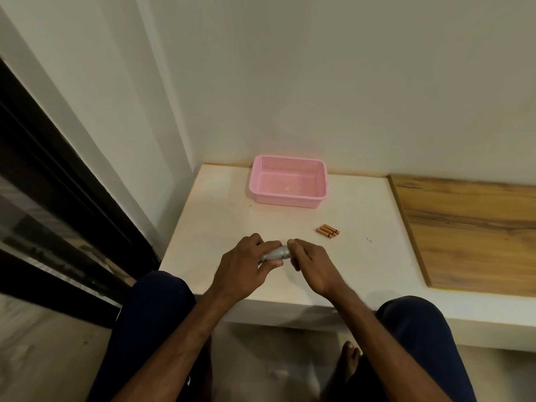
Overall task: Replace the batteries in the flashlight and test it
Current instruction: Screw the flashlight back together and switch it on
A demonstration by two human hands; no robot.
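- Flashlight (275, 253): small silver metal barrel held just above white table (220, 210); likely light, rigid, smooth, so slip-prone.
- Left hand (242, 269) wraps the body; right hand (311, 266) pinches the end, presumably the cap to twist.
- Pink basket (290, 198) behind, copper batteries (327, 230) right, wooden board (470, 230) far right; none obstructs.

Matt silver metal flashlight (277, 253), perforated pink plastic basket (288, 198), grained wood board (470, 227).
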